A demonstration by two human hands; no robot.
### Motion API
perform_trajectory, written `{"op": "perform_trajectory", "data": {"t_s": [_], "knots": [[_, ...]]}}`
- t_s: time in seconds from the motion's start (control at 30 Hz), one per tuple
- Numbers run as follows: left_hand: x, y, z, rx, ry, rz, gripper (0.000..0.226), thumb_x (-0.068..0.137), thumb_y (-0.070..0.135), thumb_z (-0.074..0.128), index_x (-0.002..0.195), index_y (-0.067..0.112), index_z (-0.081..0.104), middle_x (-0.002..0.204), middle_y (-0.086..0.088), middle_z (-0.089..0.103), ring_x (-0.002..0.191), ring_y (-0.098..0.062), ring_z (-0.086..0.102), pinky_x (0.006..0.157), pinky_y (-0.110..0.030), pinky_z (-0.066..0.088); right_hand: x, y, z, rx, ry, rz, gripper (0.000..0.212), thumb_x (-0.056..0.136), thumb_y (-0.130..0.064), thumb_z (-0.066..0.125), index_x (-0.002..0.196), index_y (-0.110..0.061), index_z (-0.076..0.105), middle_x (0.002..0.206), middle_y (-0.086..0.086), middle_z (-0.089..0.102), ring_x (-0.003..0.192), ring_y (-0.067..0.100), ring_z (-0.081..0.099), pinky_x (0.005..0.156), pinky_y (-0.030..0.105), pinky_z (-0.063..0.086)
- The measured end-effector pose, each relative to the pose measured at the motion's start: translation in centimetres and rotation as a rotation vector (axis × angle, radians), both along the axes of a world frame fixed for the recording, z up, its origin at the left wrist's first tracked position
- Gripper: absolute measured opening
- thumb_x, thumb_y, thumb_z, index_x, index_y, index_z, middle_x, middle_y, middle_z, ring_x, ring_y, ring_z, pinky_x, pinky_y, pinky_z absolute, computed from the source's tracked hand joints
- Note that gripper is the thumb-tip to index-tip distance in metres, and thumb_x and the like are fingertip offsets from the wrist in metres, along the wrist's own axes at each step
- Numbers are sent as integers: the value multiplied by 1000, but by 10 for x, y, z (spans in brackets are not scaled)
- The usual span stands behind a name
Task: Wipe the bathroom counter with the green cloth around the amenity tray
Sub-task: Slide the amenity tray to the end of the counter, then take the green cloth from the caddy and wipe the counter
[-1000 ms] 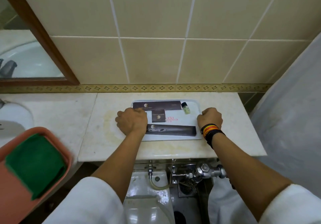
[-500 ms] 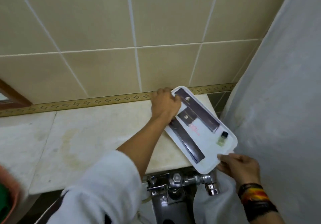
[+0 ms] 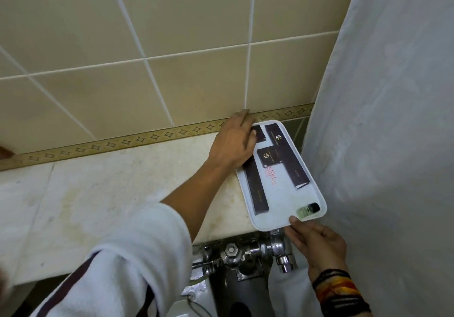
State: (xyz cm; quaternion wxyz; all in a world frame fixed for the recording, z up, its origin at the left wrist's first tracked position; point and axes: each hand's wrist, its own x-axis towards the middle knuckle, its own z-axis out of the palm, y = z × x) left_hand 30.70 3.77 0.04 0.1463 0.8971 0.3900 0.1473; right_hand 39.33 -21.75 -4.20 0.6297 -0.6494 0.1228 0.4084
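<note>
Left hand point(image 3: 233, 144) lies flat, fingers together, on the tray's point(image 3: 282, 220) far end; right hand point(image 3: 317, 243) pinches its near edge. Tray sits at the desk's point(image 3: 110, 193) right end.

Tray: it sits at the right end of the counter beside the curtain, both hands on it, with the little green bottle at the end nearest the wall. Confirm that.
Wrong on one point. The head view shows the bottle at the tray's near end, by the right hand, not nearest the wall. The rest stands: the tray is at the counter's right end beside the curtain, the left hand at its far end.
</note>
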Motion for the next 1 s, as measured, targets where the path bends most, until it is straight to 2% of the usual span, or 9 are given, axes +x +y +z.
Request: {"op": "perform_trajectory", "data": {"t_s": [0.1,0.17,0.27,0.37,0.43,0.5,0.8,0.9,1.0], "knots": [[-25,-8,6,91,77,-51,54,109,33,36,158,11,40,169,-11,34,157,-29,30,130,-43,19,-19,4,9,-54,-150,44,26,81,-7,84,95,5,66,85,25,77,68,29,79,58,32,64],[-46,-10,11,152,137,-89,57,109,34,34,161,11,35,171,-13,28,159,-30,25,132,-45,15,-31,7,17,-157,-558,120,23,84,-24,82,92,-11,64,83,15,75,67,26,75,64,38,65],[-87,-16,25,221,172,-44,59,110,36,30,163,12,29,174,-12,17,162,-28,15,133,-45,8,-48,25,40,-104,-1103,317,21,91,-38,71,105,-26,60,110,0,66,99,23,68,79,31,58],[-131,-21,42,265,160,46,62,109,36,28,166,13,21,176,-11,10,163,-28,9,133,-47,7,-65,70,58,-53,-1369,607,51,98,-39,59,144,-21,48,157,9,42,145,30,39,118,44,35],[-168,-25,55,282,163,119,63,109,36,28,167,13,15,176,-11,6,164,-27,5,133,-47,6,-87,103,71,-87,-1589,785,67,102,-42,50,159,-15,29,171,12,16,158,30,12,127,49,12],[-211,-30,70,295,173,188,64,109,35,28,167,12,13,176,-11,4,164,-27,3,133,-47,6,-117,130,82,-120,-1770,916,73,103,-46,40,163,-13,14,173,13,2,160,31,0,127,55,6],[-436,-72,119,282,132,467,65,110,36,32,167,13,13,176,-7,6,164,-23,4,132,-39,4,-302,174,131,-84,-1906,1108,77,104,-47,34,164,-11,2,173,13,-2,160,32,0,126,59,7],[-503,-94,119,223,97,554,64,110,35,34,166,11,16,176,-8,10,164,-22,6,133,-40,10,-380,163,137,-12,-1907,1195,75,104,-46,36,164,-11,8,173,14,3,159,33,5,126,57,11],[-565,-111,101,132,67,652,60,109,33,37,164,9,27,172,-11,26,161,-25,22,131,-40,20,-457,145,129,66,-1821,1321,70,103,-41,42,161,-10,21,171,15,13,157,33,15,126,49,20]]}}
